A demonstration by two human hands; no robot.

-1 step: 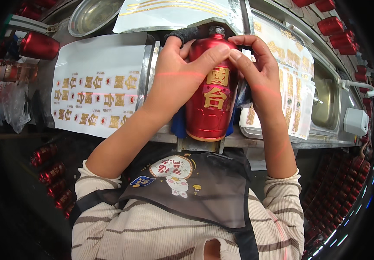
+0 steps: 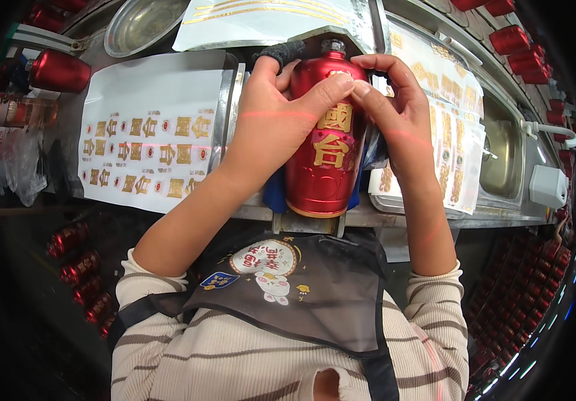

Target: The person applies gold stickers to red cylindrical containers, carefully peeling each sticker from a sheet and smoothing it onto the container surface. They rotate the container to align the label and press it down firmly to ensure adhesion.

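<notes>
A metallic red bottle (image 2: 318, 180) with raised gold characters (image 2: 329, 150) lies tilted back on the bench, its neck away from me. My left hand (image 2: 278, 100) wraps its left shoulder, thumb laid across the front. From the other side my right hand (image 2: 398, 97) grips it, fingers curled at the shoulder. Both thumb tips meet above the upper gold character and press on the surface. A bit of gold shows just over them; what lies under the thumbs is hidden. Blue cloth (image 2: 274, 194) peeks out beneath the bottle.
To the left lies a white sheet of gold stickers (image 2: 147, 87). More sticker sheets (image 2: 445, 154) are stacked at right, beside a sink (image 2: 501, 154). A metal bowl (image 2: 144, 30) stands at the far left. Another red bottle (image 2: 59, 70) lies near it; rows of bottles (image 2: 521, 294) stand lower right.
My thumbs have slid slightly down the bottle toward me, and a bit of gold now shows above them. Both hands keep their hold on the bottle.
</notes>
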